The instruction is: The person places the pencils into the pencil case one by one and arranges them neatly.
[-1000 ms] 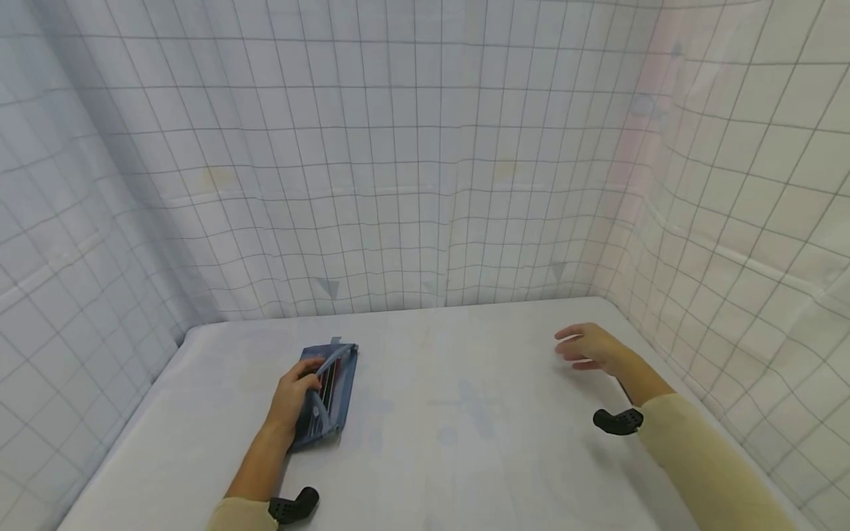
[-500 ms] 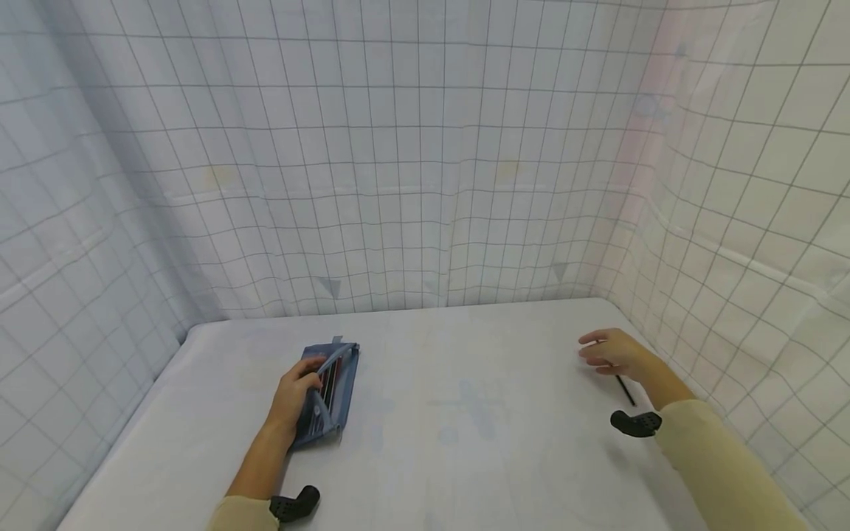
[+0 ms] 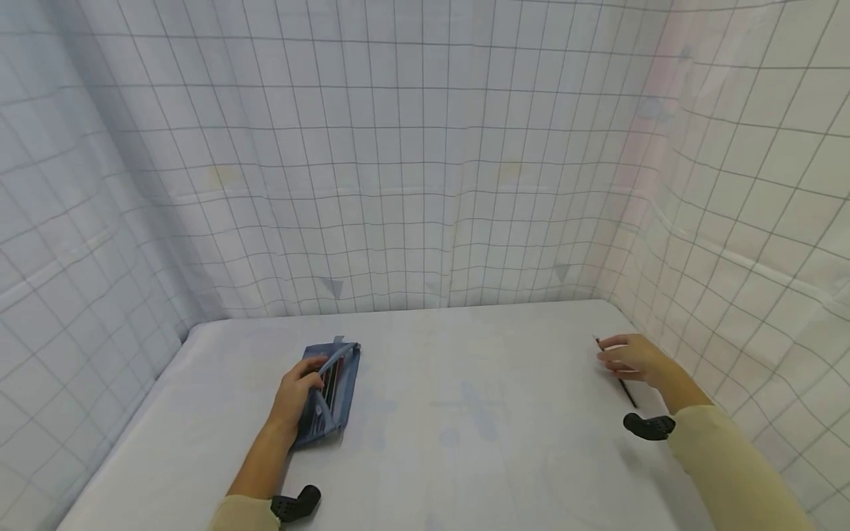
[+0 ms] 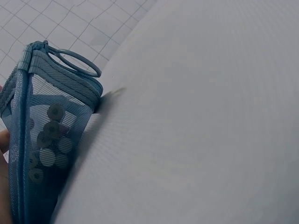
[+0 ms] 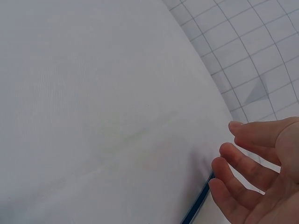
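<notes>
On the left of the table, my left hand [image 3: 292,394] holds a blue mesh pencil case [image 3: 344,394] by its near opening edge. The case's zip mouth gapes, and several dark and red pencils [image 3: 330,381] show inside. Through the mesh end in the left wrist view, round pencil ends [image 4: 55,112] are visible; a loop strap [image 4: 77,60] sticks out at the top. Over at the right, my right hand [image 3: 634,356] hovers with loosely bent fingers over a single dark pencil [image 3: 627,394], covering its middle. In the right wrist view this pencil [image 5: 197,201] lies under the fingertips, ungripped.
A white cloth covers the table [image 3: 465,457]. Grid-patterned white curtains [image 3: 425,184] surround it at the back and both sides, with the right curtain [image 3: 750,295] close beside my right arm. Black wrist mounts [image 3: 649,426] sit at both sleeves.
My right hand has shifted to the right, and more of the lone pencil on the table now shows. The left hand and pencil case have stayed in place.
</notes>
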`<state>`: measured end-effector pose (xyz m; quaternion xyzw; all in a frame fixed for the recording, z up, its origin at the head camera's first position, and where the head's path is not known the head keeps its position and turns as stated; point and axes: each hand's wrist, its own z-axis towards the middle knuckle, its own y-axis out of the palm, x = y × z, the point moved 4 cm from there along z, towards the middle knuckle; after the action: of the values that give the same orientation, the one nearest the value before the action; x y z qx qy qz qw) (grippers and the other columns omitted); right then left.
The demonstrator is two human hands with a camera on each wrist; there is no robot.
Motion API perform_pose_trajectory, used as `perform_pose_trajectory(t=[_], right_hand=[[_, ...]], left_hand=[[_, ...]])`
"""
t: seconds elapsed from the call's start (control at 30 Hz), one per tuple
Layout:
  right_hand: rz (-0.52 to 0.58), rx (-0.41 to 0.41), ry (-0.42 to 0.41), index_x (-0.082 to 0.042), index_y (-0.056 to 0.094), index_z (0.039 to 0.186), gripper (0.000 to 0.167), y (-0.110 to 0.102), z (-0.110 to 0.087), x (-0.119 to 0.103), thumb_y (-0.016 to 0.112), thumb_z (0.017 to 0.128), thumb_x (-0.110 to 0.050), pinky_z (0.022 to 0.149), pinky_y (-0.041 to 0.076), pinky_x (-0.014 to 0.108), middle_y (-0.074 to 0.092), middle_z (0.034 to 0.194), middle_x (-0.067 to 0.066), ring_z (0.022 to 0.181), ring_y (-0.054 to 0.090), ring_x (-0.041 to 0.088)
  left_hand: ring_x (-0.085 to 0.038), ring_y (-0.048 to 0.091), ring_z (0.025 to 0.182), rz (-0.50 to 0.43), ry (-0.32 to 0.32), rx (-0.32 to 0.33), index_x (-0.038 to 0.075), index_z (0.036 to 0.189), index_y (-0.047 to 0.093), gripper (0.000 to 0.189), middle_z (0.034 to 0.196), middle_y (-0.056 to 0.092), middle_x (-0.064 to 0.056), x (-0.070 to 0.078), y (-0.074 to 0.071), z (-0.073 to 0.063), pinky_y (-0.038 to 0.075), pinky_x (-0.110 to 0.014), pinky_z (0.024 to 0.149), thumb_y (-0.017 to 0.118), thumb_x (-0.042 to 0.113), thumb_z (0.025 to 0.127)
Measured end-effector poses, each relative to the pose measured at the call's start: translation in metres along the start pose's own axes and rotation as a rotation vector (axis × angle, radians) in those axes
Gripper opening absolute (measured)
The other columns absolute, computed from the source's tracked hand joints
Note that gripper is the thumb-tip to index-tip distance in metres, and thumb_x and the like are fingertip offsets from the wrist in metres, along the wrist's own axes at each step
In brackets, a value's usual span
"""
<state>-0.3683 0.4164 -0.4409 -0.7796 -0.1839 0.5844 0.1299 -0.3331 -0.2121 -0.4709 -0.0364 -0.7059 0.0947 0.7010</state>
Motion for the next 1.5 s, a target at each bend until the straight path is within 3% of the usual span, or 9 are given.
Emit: perform_pose_trajectory(t=[0.23, 0.6, 0.77, 0.9, 1.3, 1.5], right_hand=[[-0.036, 0.063, 0.048, 0.014, 0.044, 0.143, 0.057, -0.01, -0.001, 0.008, 0.068, 0.099, -0.013, 0.084, 0.057, 0.037, 0.068, 0.111, 0.01, 0.095, 0.067, 0.02], [-0.091, 0.099, 0.098, 0.012, 0.055, 0.13, 0.046, -0.017, 0.0, 0.025, 0.071, 0.095, -0.013, 0.075, 0.054, 0.033, 0.068, 0.099, 0.006, 0.086, 0.064, 0.016], [-0.161, 0.147, 0.089, 0.01, 0.061, 0.122, 0.042, -0.01, 0.005, 0.03, 0.075, 0.088, -0.008, 0.066, 0.051, 0.032, 0.061, 0.09, 0.007, 0.078, 0.056, 0.019], [-0.2, 0.172, 0.065, 0.009, 0.062, 0.119, 0.038, -0.005, 0.007, 0.031, 0.073, 0.085, -0.003, 0.064, 0.051, 0.031, 0.061, 0.093, 0.009, 0.077, 0.055, 0.019], [-0.203, 0.194, 0.043, 0.01, 0.063, 0.121, 0.041, -0.004, 0.009, 0.028, 0.068, 0.082, -0.002, 0.063, 0.049, 0.033, 0.061, 0.096, 0.012, 0.078, 0.055, 0.022], [-0.181, 0.171, 0.014, 0.012, 0.061, 0.127, 0.044, -0.01, 0.008, 0.019, 0.067, 0.087, -0.004, 0.067, 0.052, 0.033, 0.062, 0.105, 0.015, 0.084, 0.056, 0.023]], left_hand=[[-0.037, 0.04, 0.127, 0.003, 0.001, 0.008, -0.005, 0.144, 0.051, 0.055, 0.144, 0.048, -0.025, -0.001, 0.0, 0.003, 0.023, -0.049, 0.11, 0.049, 0.003, 0.09], [-0.036, 0.04, 0.13, 0.001, -0.007, 0.013, -0.004, 0.145, 0.051, 0.056, 0.146, 0.048, -0.024, -0.004, 0.001, 0.004, 0.022, -0.049, 0.113, 0.049, 0.002, 0.089], [-0.037, 0.04, 0.128, 0.0, -0.013, 0.012, -0.004, 0.145, 0.051, 0.056, 0.146, 0.047, -0.025, -0.003, 0.002, 0.003, 0.022, -0.049, 0.112, 0.049, 0.003, 0.089], [-0.037, 0.04, 0.13, 0.001, -0.017, 0.009, -0.004, 0.145, 0.05, 0.056, 0.146, 0.047, -0.024, -0.003, 0.002, 0.001, 0.021, -0.051, 0.114, 0.049, 0.003, 0.089], [-0.035, 0.041, 0.128, -0.003, -0.016, 0.0, -0.004, 0.147, 0.049, 0.057, 0.147, 0.048, -0.024, -0.001, 0.002, -0.001, 0.023, -0.047, 0.111, 0.049, 0.002, 0.09], [-0.035, 0.04, 0.128, -0.005, -0.014, -0.013, -0.005, 0.148, 0.046, 0.058, 0.149, 0.046, -0.025, 0.0, 0.002, -0.001, 0.025, -0.044, 0.107, 0.049, 0.001, 0.091]])
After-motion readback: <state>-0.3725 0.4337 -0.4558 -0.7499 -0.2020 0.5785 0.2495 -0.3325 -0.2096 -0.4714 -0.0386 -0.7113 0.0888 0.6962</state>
